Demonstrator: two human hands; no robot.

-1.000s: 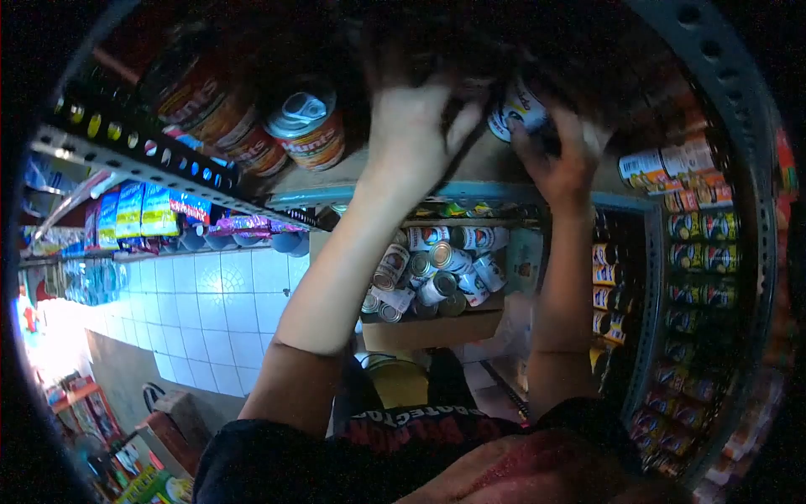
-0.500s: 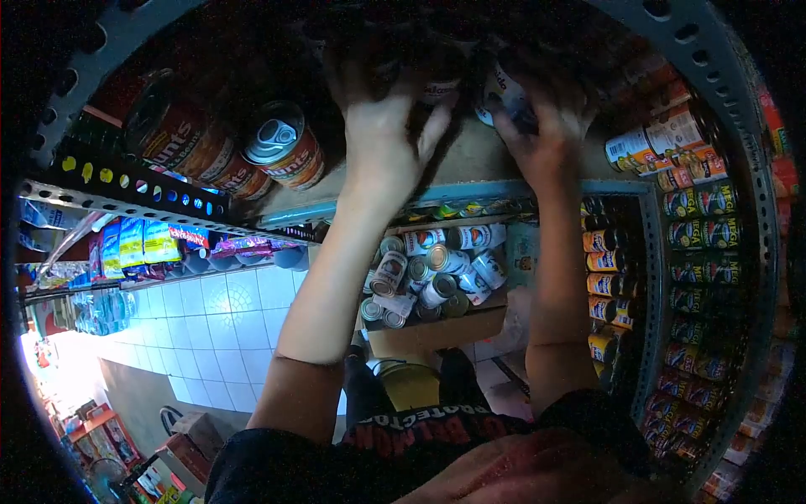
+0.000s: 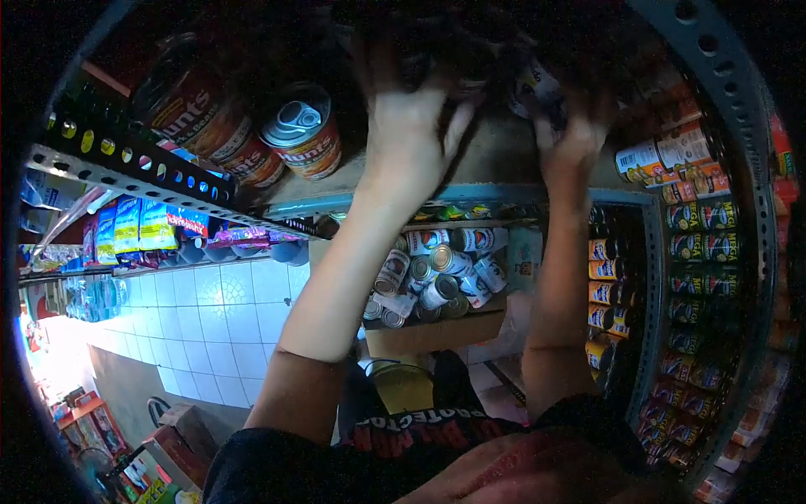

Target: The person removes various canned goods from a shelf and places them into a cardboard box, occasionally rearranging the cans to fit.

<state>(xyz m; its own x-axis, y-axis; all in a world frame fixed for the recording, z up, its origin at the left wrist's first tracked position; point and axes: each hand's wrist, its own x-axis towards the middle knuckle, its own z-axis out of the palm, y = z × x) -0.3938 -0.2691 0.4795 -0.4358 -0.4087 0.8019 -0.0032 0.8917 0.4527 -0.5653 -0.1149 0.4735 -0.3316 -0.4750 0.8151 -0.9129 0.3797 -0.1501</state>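
Note:
On the dim upper shelf, my left hand [image 3: 407, 122] reaches in with its thumb apart and its fingers curving round a dark can [image 3: 475, 84]; the fingertips fade into shadow. To its right, my right hand [image 3: 579, 126] closes on a white can with dark lettering [image 3: 536, 86], thumb on the near side. That can leans, and its far end is lost in the dark. Left of my left hand stands a Hunt's can [image 3: 304, 139] with a pull-tab lid, in front of larger Hunt's cans [image 3: 201, 118].
A cardboard box [image 3: 437, 336] below holds several loose cans [image 3: 441, 290]. Perforated metal posts [image 3: 747, 210] and a blue shelf edge [image 3: 315, 204] frame the space. Stacked cans [image 3: 705, 244] line the right side. A yellowish bucket [image 3: 403, 388] sits between my legs.
The view has shifted slightly, so the shelf and cans sit a little further right. Both hands stay among the cans at the back; the white can beside my right hand looks more shadowed.

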